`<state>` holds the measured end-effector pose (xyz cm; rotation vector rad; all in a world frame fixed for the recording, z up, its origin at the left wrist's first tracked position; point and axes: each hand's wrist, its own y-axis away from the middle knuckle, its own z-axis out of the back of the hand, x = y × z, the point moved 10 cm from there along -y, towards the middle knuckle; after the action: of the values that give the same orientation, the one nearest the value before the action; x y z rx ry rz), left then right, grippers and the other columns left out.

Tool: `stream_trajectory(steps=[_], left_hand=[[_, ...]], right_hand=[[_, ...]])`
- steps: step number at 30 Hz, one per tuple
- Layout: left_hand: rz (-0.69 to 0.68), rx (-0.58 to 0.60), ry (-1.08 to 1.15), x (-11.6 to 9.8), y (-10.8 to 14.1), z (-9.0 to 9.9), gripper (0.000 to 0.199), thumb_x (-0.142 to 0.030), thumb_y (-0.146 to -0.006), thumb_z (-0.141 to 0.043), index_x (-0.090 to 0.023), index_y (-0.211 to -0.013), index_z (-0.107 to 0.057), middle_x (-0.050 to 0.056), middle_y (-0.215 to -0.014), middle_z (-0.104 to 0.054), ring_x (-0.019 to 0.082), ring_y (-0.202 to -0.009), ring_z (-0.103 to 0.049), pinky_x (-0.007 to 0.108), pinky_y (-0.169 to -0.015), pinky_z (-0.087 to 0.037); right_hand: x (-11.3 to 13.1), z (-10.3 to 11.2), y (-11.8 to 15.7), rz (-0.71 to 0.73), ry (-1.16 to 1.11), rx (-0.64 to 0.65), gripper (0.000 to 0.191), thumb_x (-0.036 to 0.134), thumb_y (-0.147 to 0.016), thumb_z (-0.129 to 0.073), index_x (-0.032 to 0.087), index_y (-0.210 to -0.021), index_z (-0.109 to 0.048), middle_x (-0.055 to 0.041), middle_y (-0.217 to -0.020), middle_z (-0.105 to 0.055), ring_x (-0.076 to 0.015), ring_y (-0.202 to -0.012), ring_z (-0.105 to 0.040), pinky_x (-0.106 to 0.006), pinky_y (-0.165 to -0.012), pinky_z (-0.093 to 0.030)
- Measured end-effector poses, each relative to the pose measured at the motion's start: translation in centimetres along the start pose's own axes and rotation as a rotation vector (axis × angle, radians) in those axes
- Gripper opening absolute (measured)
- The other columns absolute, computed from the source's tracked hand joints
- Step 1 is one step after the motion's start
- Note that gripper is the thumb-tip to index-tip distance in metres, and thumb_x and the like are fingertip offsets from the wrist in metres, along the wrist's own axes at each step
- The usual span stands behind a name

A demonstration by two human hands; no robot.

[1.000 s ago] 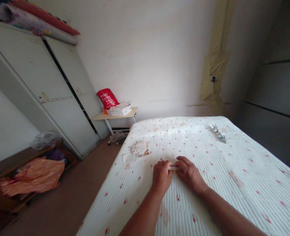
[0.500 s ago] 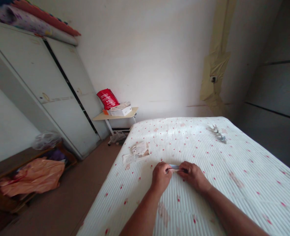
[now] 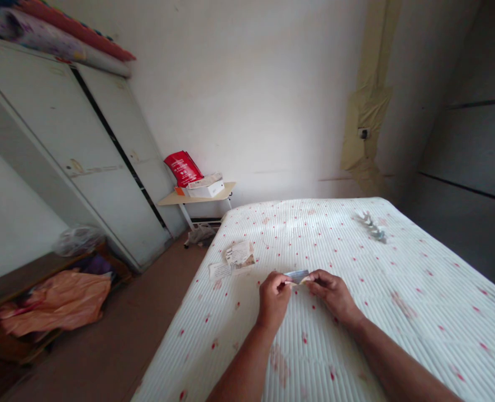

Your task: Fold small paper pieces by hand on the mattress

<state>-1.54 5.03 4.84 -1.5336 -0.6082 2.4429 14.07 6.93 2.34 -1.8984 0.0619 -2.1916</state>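
Note:
My left hand [image 3: 275,298] and my right hand [image 3: 333,296] are close together above the middle of the bed. Both pinch a small folded piece of paper [image 3: 296,276], one at each end. Its upper face looks bluish-grey, and a pale, creased edge shows along the near side. Fingertips cover both ends. Left of my hands, flat printed paper pieces [image 3: 239,254] lie overlapping on the bedcover. Farther off to the right rests a row of small grey-white folded pieces [image 3: 372,228], too small to make out exactly.
A ribbed white bedcover [image 3: 314,357] with red spots spreads beneath my hands. By the wall, a small table [image 3: 172,197] bears a red bag [image 3: 184,168] and a white box [image 3: 208,190]. A tall cabinet [image 3: 105,162] and a low bench with an orange plastic bag [image 3: 58,301] stand left.
The paper between my fingers has opened up, showing more of its bluish-grey face. My right fingers have shifted slightly and its near edge now looks bent.

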Motion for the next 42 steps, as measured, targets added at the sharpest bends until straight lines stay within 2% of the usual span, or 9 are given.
stream_trajectory(steps=[5, 11, 16, 24, 30, 38, 42], left_hand=[[-0.052, 0.015, 0.006, -0.7, 0.1, -0.1, 0.021, -0.005, -0.069, -0.047, -0.017, -0.074, -0.064, 0.001, -0.075, -0.060, 0.011, -0.072, -0.057, 0.020, -0.067, -0.044], [-0.072, 0.024, 0.037, -1.0, 0.2, -0.3, 0.022, -0.004, -0.070, -0.046, -0.017, -0.075, -0.063, 0.001, -0.075, -0.061, 0.011, -0.072, -0.057, 0.020, -0.068, -0.044], [0.006, 0.031, 0.070, -0.3, 0.3, -0.5, 0.021, -0.005, -0.069, -0.047, -0.017, -0.079, -0.062, 0.000, -0.075, -0.062, 0.011, -0.072, -0.057, 0.020, -0.067, -0.043], [0.143, 0.023, 0.254, 1.4, 0.5, -1.5, 0.028, -0.010, -0.069, -0.050, -0.017, -0.097, -0.051, -0.004, -0.066, -0.056, 0.008, -0.058, -0.051, 0.017, -0.055, -0.038], [0.220, 0.057, 0.341, 2.1, 0.4, -2.1, 0.007, -0.019, -0.066, -0.057, -0.014, -0.070, -0.054, -0.002, -0.063, -0.056, 0.009, -0.058, -0.049, 0.018, -0.054, -0.037], [0.297, 0.126, 0.290, 2.7, 0.6, -2.5, 0.011, -0.022, -0.065, -0.054, -0.014, -0.058, -0.052, -0.006, -0.049, -0.045, 0.006, -0.048, -0.039, 0.018, -0.046, -0.027], [0.332, 0.157, 0.260, 2.8, 0.7, -2.8, 0.017, -0.028, -0.067, -0.054, -0.013, -0.059, -0.054, -0.005, -0.048, -0.044, 0.007, -0.046, -0.039, 0.018, -0.044, -0.027]], right_hand=[[-0.3, 0.1, 0.0, 0.045, 0.040, -0.003, 0.018, 0.035, -0.073, -0.059, 0.018, -0.071, -0.059, 0.0023, -0.062, -0.054, -0.0113, -0.058, -0.049, -0.022, -0.055, -0.039], [0.8, 0.0, 0.2, 0.122, 0.119, 0.010, 0.014, 0.031, -0.076, -0.055, 0.018, -0.072, -0.059, 0.0000, -0.071, -0.056, -0.0127, -0.067, -0.052, -0.023, -0.062, -0.041], [1.4, -0.3, 0.3, 0.154, 0.162, 0.027, 0.015, 0.031, -0.077, -0.053, 0.018, -0.070, -0.057, 0.0003, -0.069, -0.054, -0.0127, -0.065, -0.051, -0.023, -0.061, -0.041], [1.4, -1.1, 0.4, 0.160, 0.140, 0.045, 0.013, 0.031, -0.077, -0.054, 0.020, -0.072, -0.055, -0.0003, -0.070, -0.055, -0.0132, -0.063, -0.052, -0.024, -0.058, -0.042], [1.9, -1.2, 0.5, 0.190, 0.174, 0.043, 0.011, 0.028, -0.077, -0.054, 0.020, -0.069, -0.056, -0.0010, -0.071, -0.056, -0.0140, -0.065, -0.053, -0.025, -0.061, -0.043], [1.1, -1.1, 0.5, 0.114, 0.116, 0.033, 0.011, 0.029, -0.076, -0.056, 0.019, -0.070, -0.055, -0.0006, -0.068, -0.056, -0.0137, -0.064, -0.053, -0.024, -0.058, -0.041], [0.9, -1.4, 0.5, 0.106, 0.077, 0.054, 0.013, 0.030, -0.077, -0.055, 0.019, -0.071, -0.055, -0.0002, -0.068, -0.056, -0.0133, -0.064, -0.052, -0.024, -0.058, -0.041]])
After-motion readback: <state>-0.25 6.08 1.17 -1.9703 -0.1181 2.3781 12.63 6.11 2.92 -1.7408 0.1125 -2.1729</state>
